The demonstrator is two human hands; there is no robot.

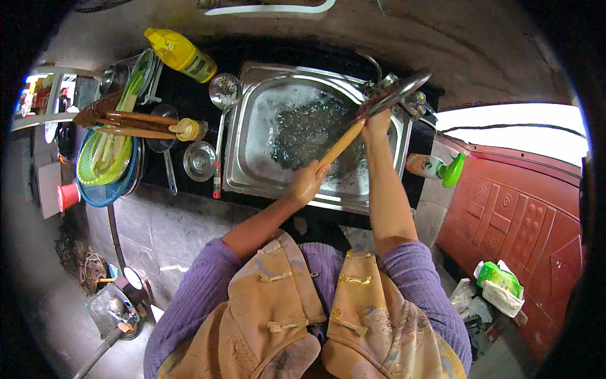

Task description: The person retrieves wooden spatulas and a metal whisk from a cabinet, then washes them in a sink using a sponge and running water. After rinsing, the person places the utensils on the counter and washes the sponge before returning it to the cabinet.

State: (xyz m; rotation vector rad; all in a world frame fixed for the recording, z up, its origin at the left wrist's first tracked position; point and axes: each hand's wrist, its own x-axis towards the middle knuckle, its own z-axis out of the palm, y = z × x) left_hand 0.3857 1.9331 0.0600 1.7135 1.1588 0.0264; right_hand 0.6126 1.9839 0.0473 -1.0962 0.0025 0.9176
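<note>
My left hand [308,184] is closed around the wooden handle [344,141] of a metal cooking utensil. Its curved, shiny metal end [402,89] tilts up to the right, close to the faucet [416,102]. At the joint of handle and metal, my right hand [378,124] grips the utensil; its fingers are mostly hidden behind the metal. Something reddish-brown shows there, too unclear to name. Below lies a stainless steel sink [236,161], holding dark, rippling water [307,125] with white suds along the left side.
Left of the sink are a slotted ladle [225,92], a glass bowl [199,161] and a yellow bottle [182,54]. A green basket [85,163] holds leafy stalks [128,102]. A green-topped spray bottle [438,169] is right of the sink, before a red door [516,213].
</note>
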